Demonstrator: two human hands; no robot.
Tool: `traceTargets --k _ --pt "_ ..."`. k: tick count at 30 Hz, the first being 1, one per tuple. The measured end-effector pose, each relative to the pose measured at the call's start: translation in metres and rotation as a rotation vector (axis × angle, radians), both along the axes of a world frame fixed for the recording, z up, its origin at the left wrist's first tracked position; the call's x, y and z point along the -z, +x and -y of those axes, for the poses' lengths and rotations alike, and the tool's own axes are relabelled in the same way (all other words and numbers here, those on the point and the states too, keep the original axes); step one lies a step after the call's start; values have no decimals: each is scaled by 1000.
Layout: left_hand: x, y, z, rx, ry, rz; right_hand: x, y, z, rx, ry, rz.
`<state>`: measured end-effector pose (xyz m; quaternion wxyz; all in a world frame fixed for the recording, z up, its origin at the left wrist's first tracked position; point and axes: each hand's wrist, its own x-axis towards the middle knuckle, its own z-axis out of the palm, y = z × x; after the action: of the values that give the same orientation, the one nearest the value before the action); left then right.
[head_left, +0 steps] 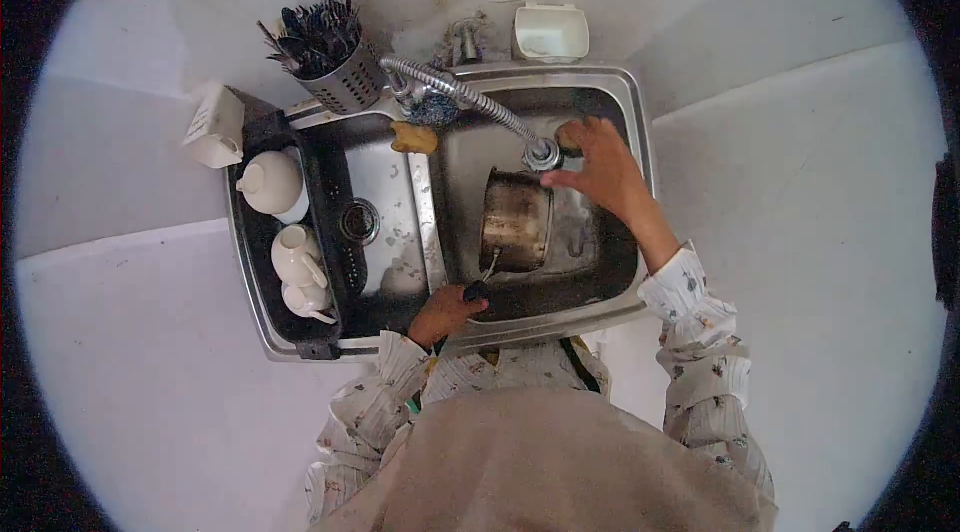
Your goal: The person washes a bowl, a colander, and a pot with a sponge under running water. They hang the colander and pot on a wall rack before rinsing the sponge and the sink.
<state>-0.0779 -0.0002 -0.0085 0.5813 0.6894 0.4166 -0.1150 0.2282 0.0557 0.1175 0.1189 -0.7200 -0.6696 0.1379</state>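
The left grip (447, 313) is clamping shut around the dark handle (477, 289) of the steel pot (516, 222). The pot is resting tilted in the right basin of the sink (643, 132), its body stretching away at 1 o'clock from that grip. The right grip (600, 170) is hovering at 2 o'clock from the pot, just beside the spray head (541, 154). Its fingers are curling over something dark, and I cannot tell whether they are closing on it. At 9 o'clock from the pot, a white teapot (270, 182) and cups (297, 254) are sitting in the rack.
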Motion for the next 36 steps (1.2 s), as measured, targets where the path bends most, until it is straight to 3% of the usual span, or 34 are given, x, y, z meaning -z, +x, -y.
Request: traceTargets --k 3,5,6,9,11,13,14,16,19,20,22,23,29,31,32,34,35,36 --pt "-20 -1 -5 -65 -96 -90 13 14 8 -143 88 -158" --pt "-24 -1 -8 -15 -53 -134 9 27 11 -76 -208 -860" --pt "-23 -2 -8 36 -13 -179 7 31 8 -78 -203 -850" --pt "-14 -12 8 -66 77 -16 -5 45 -24 427 -214 -821" --pt "-36 1 7 -97 30 -22 31 82 -79 375 19 -901" --pt "-43 8 10 -120 8 -20 59 96 -132 313 186 -523" --pt "-43 8 14 -98 48 -91 69 97 -152 307 191 -524" --pt "-38 4 25 -83 92 -165 82 94 -185 104 69 -118" --pt "-22 0 37 -280 -230 -23 159 122 -222 -119 -20 95" --pt "-21 3 40 -289 -228 -23 153 117 -227 -128 -18 94" --pt "-24 9 45 -329 -132 90 147 112 -231 -224 -287 229" --pt "-29 14 48 -380 21 236 150 111 -235 -235 -289 229" --pt "-30 20 46 -400 -229 30 138 108 -236 -130 -344 312" --pt "-37 22 41 -371 -221 -21 127 110 -217 -36 -45 58" --pt "-39 24 39 -341 -212 -70 119 112 -208 -34 -44 59" --pt "-40 24 38 -353 -164 -53 84 106 -179 416 -98 -767" --pt "-40 21 39 -363 -114 -32 76 104 -162 427 -93 -765" --pt "-37 20 39 -352 -115 -33 70 104 -146 439 -34 -1121"
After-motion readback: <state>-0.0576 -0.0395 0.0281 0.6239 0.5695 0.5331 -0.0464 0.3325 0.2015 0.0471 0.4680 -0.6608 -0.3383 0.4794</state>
